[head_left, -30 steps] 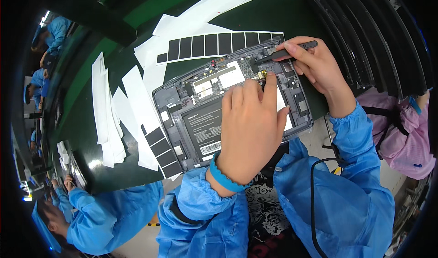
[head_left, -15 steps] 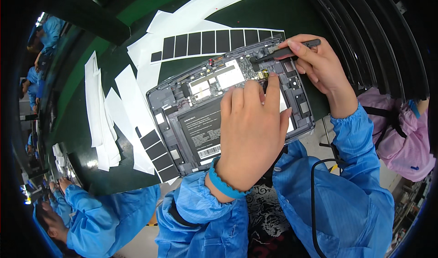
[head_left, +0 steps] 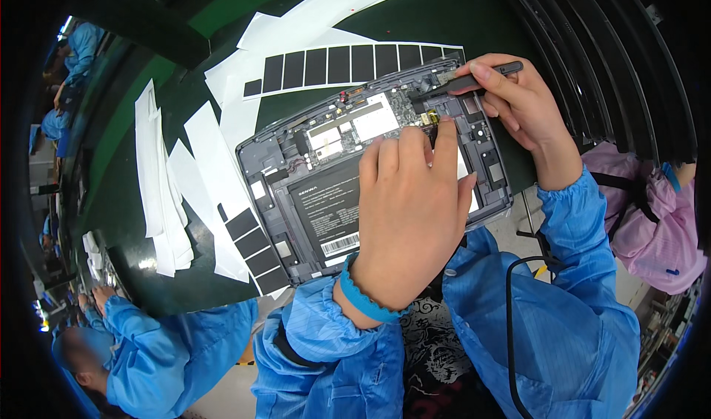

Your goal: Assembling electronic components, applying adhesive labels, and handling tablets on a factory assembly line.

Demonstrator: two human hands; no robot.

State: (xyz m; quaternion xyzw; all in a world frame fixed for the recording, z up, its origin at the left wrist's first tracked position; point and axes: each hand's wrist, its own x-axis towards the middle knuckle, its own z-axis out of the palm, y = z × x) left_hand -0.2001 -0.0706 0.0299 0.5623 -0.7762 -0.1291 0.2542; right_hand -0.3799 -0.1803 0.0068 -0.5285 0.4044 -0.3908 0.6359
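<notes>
An opened tablet (head_left: 266, 152) lies tilted in front of me, its inside facing up, showing a circuit board (head_left: 406, 106) and a large black battery (head_left: 326, 210). My left hand (head_left: 411, 197) rests across the battery with fingers stretched out; the index fingertip touches the board beside a small yellow part (head_left: 432, 117). Part of the battery is hidden under this hand. Between the thumb and fingers of my right hand (head_left: 518, 101) is a slim black tool (head_left: 474, 84), its thin end at the board near the tablet's upper right corner. Whether it is tweezers or a pry stick is unclear.
A white strip of black stickers (head_left: 326, 69) lies behind the tablet, and another sheet (head_left: 252, 243) sticks out at its left. White paper strips (head_left: 159, 189) cover the green table. Black rails (head_left: 592, 64) stand at right. Co-workers in blue (head_left: 170, 345) sit at left.
The tool in my right hand has tipped slightly, its thin end a little lower on the board. My left hand stays nearly in place. The view has shifted slightly.
</notes>
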